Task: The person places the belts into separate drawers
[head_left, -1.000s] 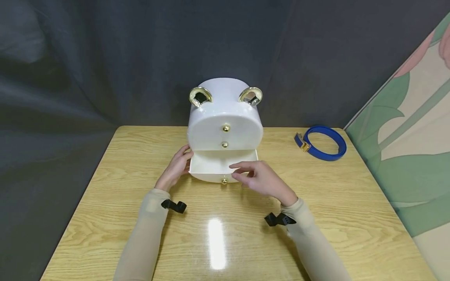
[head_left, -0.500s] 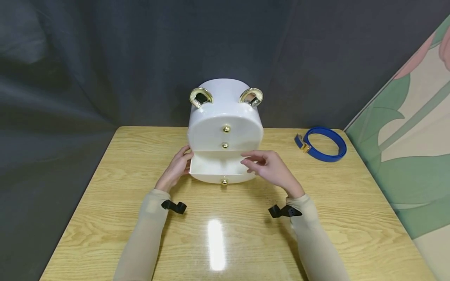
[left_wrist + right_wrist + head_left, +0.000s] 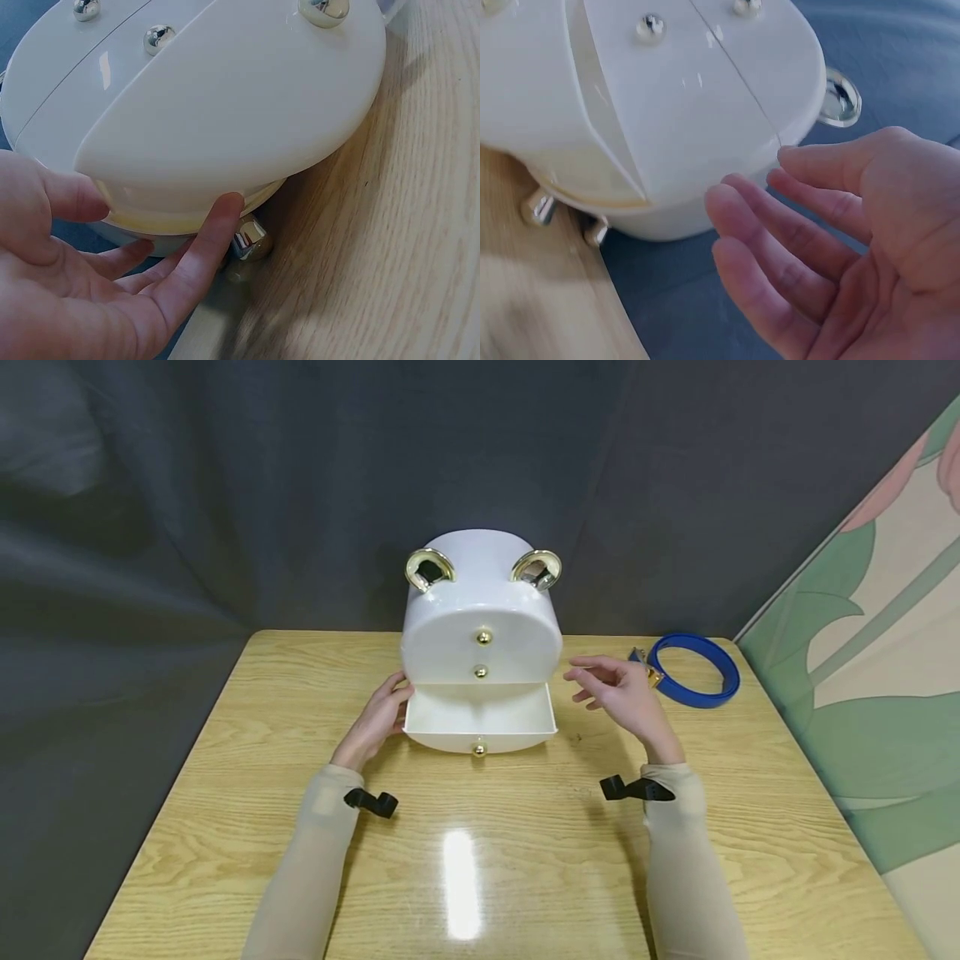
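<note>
A white rounded storage box (image 3: 480, 585) with gold ear-shaped rings and gold knobs stands at the back middle of the table. Its lowest drawer (image 3: 480, 708) is pulled out, and the inside looks bare. My left hand (image 3: 375, 718) rests at the drawer's left side; in the left wrist view a fingertip (image 3: 229, 204) touches the side under the front panel. My right hand (image 3: 618, 693), its fingers loosely bent around nothing, hovers right of the box. Just beyond it lies a coiled blue belt (image 3: 697, 697) with a gold buckle, partly hidden by the hand.
The wooden table (image 3: 525, 877) has a dark curtain (image 3: 337, 485) behind it and along the left. A panel with a leaf and flower pattern (image 3: 885, 710) borders the right side. Small metal feet (image 3: 538, 206) hold the box off the table.
My right hand has left the front of the open drawer and moved right and away from me, towards the belt. The left hand and the box have stayed in place.
</note>
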Available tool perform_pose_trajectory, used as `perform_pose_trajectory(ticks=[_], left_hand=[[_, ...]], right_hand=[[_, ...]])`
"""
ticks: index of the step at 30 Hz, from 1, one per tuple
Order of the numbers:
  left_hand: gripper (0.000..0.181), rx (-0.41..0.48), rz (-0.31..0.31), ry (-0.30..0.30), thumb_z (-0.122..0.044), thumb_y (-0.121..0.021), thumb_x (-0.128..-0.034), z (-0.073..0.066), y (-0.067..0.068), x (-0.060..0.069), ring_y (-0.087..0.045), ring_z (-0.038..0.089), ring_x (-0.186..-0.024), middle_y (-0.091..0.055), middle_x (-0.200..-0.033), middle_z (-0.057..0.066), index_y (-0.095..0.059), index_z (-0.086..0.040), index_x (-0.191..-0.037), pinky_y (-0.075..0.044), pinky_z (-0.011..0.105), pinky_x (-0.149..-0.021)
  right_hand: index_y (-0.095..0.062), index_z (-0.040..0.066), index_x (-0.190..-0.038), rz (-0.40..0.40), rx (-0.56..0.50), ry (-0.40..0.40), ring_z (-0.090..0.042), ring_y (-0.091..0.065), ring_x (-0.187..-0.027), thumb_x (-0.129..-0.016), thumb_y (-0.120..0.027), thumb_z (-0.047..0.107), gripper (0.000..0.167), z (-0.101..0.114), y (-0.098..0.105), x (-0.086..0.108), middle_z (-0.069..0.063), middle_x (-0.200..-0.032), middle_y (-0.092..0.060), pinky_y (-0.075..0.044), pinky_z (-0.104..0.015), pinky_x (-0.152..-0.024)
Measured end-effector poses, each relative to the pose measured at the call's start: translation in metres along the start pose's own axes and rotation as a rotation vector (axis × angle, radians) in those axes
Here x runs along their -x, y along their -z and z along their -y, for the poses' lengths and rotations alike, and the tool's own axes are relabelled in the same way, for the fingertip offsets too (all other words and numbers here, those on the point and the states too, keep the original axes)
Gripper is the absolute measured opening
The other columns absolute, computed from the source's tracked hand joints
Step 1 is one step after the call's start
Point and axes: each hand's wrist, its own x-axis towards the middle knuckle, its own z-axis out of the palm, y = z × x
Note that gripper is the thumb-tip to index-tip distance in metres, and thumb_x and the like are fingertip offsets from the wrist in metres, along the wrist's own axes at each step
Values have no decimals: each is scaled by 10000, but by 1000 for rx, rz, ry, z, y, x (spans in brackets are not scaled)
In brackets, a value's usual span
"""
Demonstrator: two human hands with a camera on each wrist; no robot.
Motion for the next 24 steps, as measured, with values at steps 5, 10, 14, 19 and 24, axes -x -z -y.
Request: perform_pose_trajectory(ticks=[5, 10, 14, 19, 24], left_hand=[[592, -5, -3, -3, -354, -372, -1159, 0, 1, 1, -635, 146, -1065, -602, -1386, 153, -232, -190, -1709, -548, 257, -837], [589, 4, -6, 3, -353, -368, -1159, 0, 2, 0, -633, 164, -1093, -593, -1401, 162, -234, -185, -1708, -552, 262, -843], [581, 4, -4, 7, -351, -368, -1159, 0, 2, 0, -632, 167, -1091, -595, -1399, 162, -246, -186, -1703, -548, 269, -839], [585, 6, -8, 2, -353, -374, -1158, 0, 2, 0, -630, 147, -1054, -608, -1365, 142, -248, -179, -1703, -541, 266, -822], [586, 3, 1, 5, -356, -379, -1158, 0, 0, -1, -634, 130, -1014, -630, -1313, 113, -254, -168, -1699, -538, 264, -814]], right_hand=[[-700, 36, -1374, -78, 26, -46, -94, -773, -831, -1090, -635, 308, 399, -9, 3, -6, -281, -1253, -742, -640, -277, -710], [-710, 27, -1358, -142, 62, -83, -101, -767, -870, -1082, -648, 315, 404, -23, -1, -14, -254, -1247, -755, -650, -309, -726], [-719, 31, -1351, -206, 99, -93, 21, -696, -846, -1079, -653, 311, 396, -35, 0, -17, -236, -1252, -758, -644, -294, -734], [-709, 62, -1382, -253, 131, -129, -75, -706, -915, -1082, -634, 372, 438, -48, 8, -17, -208, -1330, -732, -554, -191, -749], [-634, 109, -1487, -233, 155, -207, -408, -642, -1292, -1079, -612, 438, 525, -60, 18, -12, -190, -1546, -588, -548, -354, -906]])
